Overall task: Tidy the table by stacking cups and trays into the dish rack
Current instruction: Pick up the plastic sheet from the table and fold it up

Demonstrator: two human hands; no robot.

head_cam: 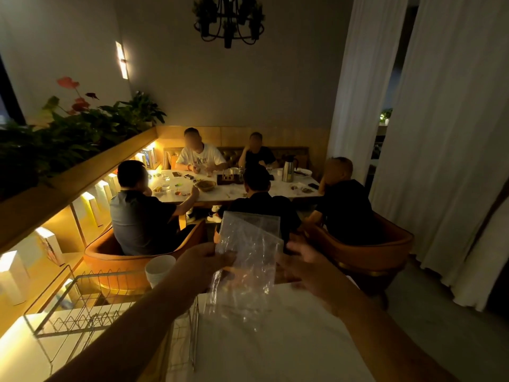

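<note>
Clear, crinkled plastic bag hangs upright over a white marble-look table, pinched at its left edge between the thumb and fingers of the left hand. The right hand hovers just beside the bag's right edge with fingers spread apart, holding nothing. To the left, a silver wire dish rack sits at the table's edge, with a stack of white cups at its far end. Beyond, five people sit around a lit dining table.
</note>
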